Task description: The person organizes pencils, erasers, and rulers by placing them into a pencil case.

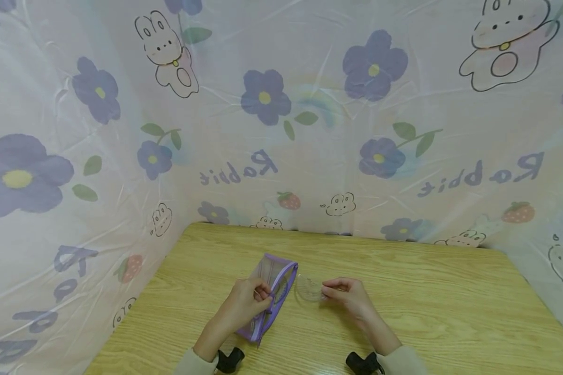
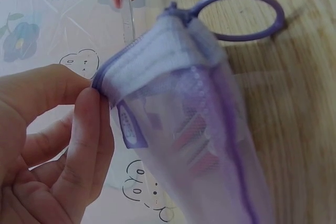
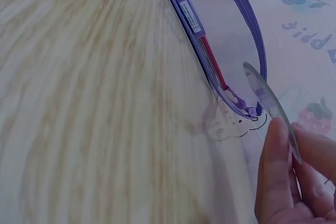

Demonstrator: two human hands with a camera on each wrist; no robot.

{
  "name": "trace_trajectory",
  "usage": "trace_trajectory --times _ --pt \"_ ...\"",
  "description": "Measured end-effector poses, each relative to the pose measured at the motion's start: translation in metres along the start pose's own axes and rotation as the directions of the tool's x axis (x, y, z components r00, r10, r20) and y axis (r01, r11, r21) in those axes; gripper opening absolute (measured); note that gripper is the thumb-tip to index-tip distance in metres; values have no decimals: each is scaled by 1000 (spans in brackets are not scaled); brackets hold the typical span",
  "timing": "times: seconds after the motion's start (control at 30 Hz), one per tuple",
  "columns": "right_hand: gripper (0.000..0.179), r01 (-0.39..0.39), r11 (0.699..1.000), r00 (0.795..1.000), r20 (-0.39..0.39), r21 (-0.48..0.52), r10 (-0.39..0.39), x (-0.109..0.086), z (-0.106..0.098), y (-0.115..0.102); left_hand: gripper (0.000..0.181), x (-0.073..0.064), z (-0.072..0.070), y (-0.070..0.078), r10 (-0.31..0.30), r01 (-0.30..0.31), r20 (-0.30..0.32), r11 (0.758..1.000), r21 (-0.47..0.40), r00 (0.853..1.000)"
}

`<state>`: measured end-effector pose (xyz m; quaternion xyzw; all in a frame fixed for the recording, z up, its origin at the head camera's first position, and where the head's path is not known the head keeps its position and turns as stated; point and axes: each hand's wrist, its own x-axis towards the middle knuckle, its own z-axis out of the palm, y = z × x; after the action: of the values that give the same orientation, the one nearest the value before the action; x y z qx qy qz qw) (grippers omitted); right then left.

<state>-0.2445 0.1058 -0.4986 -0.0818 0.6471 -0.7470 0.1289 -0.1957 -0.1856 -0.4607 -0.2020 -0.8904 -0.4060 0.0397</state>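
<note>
A see-through pencil case [image 1: 262, 276] with purple zip edging lies aslant on the wooden table, its zipped mouth spread apart. Thumb and fingers of my left hand [image 1: 246, 304] pinch one edge of that mouth. In the right wrist view, a red pencil-like stick [image 3: 212, 61] and a white label [image 3: 190, 17] show inside the case. My right hand [image 1: 356, 302] pinches a clear, rounded protractor [image 1: 308, 288] by its near edge, just right of the case. Seen edge-on in the right wrist view, the protractor [image 3: 273, 106] is close to the open mouth.
A purple ring loop [image 2: 281, 19] hangs from one end of the case. The wood-grain table [image 1: 427, 302] stretches to both sides and behind. Printed cloth [image 1: 309, 146] with flowers and rabbits encloses the back and sides. Black wrist mounts [image 1: 230, 359] sit at both wrists.
</note>
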Motion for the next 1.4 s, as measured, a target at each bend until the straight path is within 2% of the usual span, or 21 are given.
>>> trace_trajectory --times 0.2,0.67,1.4 --pt "32 7 1000 1000 12 -9 -7 2 5 3 6 0 -1 2 -6 6 2 1000 7 1000" --pt "30 19 997 999 46 71 -22 9 21 10 7 1 2 0 5 -5 -3 1000 -6 1000" --pt "28 15 996 1000 -7 87 -14 17 44 16 7 1 1 0 10 -10 -9 1000 -2 1000"
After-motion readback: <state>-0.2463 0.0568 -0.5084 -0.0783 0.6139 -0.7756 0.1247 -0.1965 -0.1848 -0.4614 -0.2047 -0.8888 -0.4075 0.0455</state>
